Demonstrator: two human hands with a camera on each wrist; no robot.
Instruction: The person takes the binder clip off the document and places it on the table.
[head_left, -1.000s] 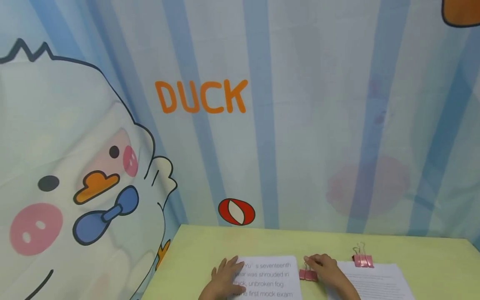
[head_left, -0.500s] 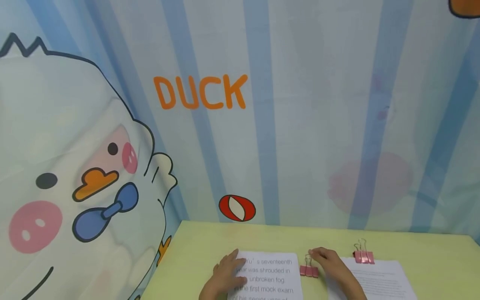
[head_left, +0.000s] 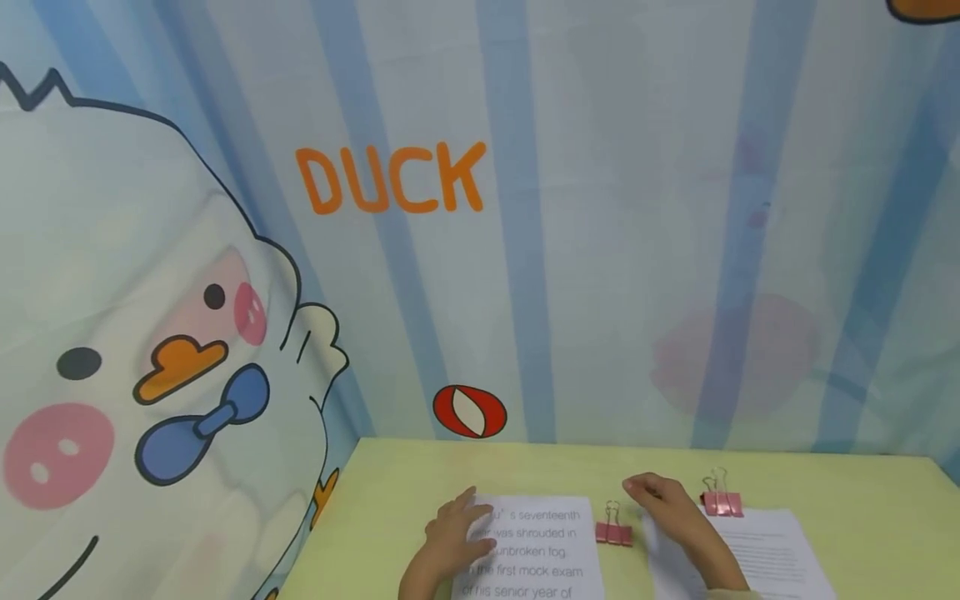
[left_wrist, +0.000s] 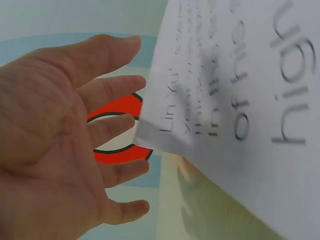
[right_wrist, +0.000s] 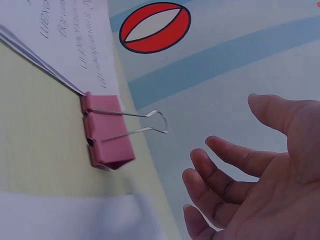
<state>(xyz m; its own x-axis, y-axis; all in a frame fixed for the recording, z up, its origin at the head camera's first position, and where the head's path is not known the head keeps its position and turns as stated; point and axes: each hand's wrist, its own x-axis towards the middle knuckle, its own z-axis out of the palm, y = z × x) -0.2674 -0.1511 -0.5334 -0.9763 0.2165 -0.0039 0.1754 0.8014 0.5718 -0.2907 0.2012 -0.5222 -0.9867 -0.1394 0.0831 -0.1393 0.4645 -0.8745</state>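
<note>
My left hand [head_left: 448, 542] has its fingers spread at the left edge of the large-print paper [head_left: 543, 546]. In the left wrist view, that hand's fingertips lie close to the paper's corner; whether they touch is unclear. A pink binder clip [head_left: 614, 534] with upright wire handles stands at the paper's right edge; the right wrist view shows this clip [right_wrist: 111, 131] beside the corner of several layered sheets. My right hand [head_left: 670, 508] is apart from it, fingers loosely bent with nothing in them, above the left side of a small-print paper [head_left: 772, 550].
Another pink binder clip [head_left: 722, 503] sits at the top edge of the small-print paper. A pale yellow table [head_left: 862, 500] lies beneath everything. Behind its far edge hangs a striped curtain [head_left: 600, 250] printed with cartoon figures.
My right hand has drawn away from the nearer binder clip's wire handles, up and to the right. The left hand stays at the large-print paper. The head view has shifted slightly.
</note>
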